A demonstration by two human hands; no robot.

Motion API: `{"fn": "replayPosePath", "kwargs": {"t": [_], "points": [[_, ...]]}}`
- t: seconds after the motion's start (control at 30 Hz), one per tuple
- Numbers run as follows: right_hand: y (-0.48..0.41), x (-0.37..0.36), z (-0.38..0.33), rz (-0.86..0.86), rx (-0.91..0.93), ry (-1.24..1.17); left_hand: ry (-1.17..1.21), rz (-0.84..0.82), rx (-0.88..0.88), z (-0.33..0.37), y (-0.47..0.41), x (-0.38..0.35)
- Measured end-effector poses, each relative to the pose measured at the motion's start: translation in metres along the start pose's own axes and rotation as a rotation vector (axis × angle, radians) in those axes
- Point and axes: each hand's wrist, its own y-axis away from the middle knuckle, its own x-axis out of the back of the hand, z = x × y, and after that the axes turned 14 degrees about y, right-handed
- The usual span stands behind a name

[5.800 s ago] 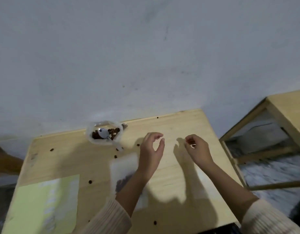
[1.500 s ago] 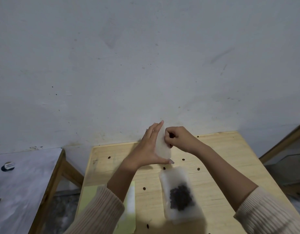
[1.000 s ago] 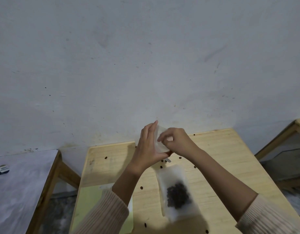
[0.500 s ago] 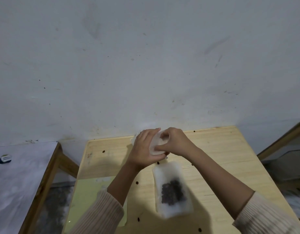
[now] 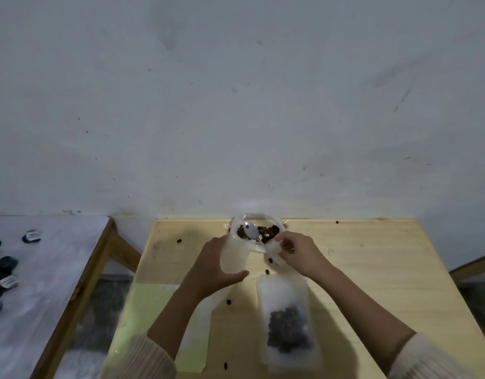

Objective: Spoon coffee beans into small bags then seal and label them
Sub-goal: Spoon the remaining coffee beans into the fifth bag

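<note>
Wooden tabletop (image 5: 372, 269) fills lower centre of frame, w/ grey wall behind. Left hand (image 5: 216, 266) just left of centre, fingers wrapped round an empty frosted bag (image 5: 234, 255), held upright. Right hand (image 5: 298, 254) just right of centre, fingers pinched shut on the pale spoon (image 5: 252, 232) handle; spoon bowl rests in the open clear bag of coffee beans (image 5: 266, 231) at the tabletop's far edge, upper centre. Filled bag (image 5: 286, 324) w/ dark beans lies flat below the right hand, lower centre-right. Loose beans (image 5: 228, 301) scattered on the wood btwn hands and near front edge. Pale yellow-green sheet (image 5: 143, 310) at lower left of the tabletop, partly under the left forearm. Second table w/ white cover (image 5: 44, 269) at far left, carrying small dark round items (image 5: 32, 236); labels too small to read.
</note>
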Motion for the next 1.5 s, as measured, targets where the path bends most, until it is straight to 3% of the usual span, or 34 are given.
{"fn": "replayPosePath", "kwargs": {"t": [0.13, 0.3, 0.5, 0.6, 0.93, 1.13, 1.27, 1.33, 1.5], "points": [[-0.014, -0.028, -0.001, -0.119, -0.109, 0.171, 0.103, -0.117, 0.058, -0.019, -0.013, 0.005], [-0.029, -0.052, -0.006, -0.091, -0.254, 0.179, 0.195, -0.231, 0.049, -0.03, -0.044, 0.011], [-0.039, -0.063, -0.018, 0.229, -0.351, -0.06, 0.228, -0.312, 0.077, -0.046, -0.07, 0.008], [-0.04, -0.068, -0.025, 0.399, -0.389, -0.29, 0.246, -0.323, 0.084, -0.05, -0.074, 0.004], [-0.037, -0.071, -0.046, 0.675, -0.265, -0.517, 0.392, 0.023, 0.019, -0.045, -0.063, -0.004], [-0.019, -0.069, -0.039, 0.745, -0.121, -0.336, 0.29, 0.196, -0.071, -0.028, -0.055, -0.002], [-0.017, -0.076, -0.033, 0.788, -0.1, -0.245, 0.244, 0.15, -0.12, -0.023, -0.05, -0.01], [-0.02, -0.078, -0.031, 0.825, -0.183, -0.295, 0.22, 0.084, -0.142, -0.025, -0.048, -0.015], [-0.023, -0.081, -0.028, 0.787, -0.541, -0.763, 0.216, -0.017, -0.155, -0.035, -0.041, -0.021]]}}
